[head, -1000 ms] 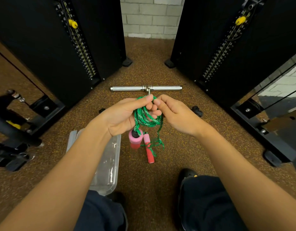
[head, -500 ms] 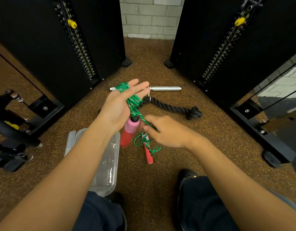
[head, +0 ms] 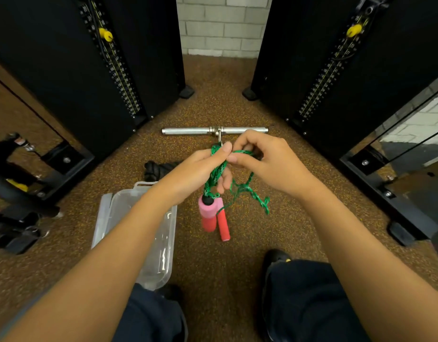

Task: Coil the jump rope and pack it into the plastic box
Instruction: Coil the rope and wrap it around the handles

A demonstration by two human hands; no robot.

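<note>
The jump rope is a green braided cord [head: 216,174] with pink-and-red foam handles [head: 209,214]. My left hand [head: 195,172] grips several gathered loops of the cord, and both handles hang below it above the floor. My right hand [head: 264,161] pinches a strand of the cord at the top, right beside the left thumb. A loose length of cord [head: 252,193] dangles under the right hand. The clear plastic box [head: 161,245] lies open on the floor at lower left, partly hidden by my left forearm, with nothing visible inside.
A steel cable-machine bar [head: 188,131] lies on the speckled rubber floor just beyond my hands. A black rope attachment [head: 155,169] lies behind my left wrist. Black weight stacks stand at both sides. My knees and a black shoe [head: 277,257] are at the bottom.
My right hand has risen from the low dangling cord up to the left fingertips, bringing a strand with it. My left hand has closed around the loops. The handles still hang.
</note>
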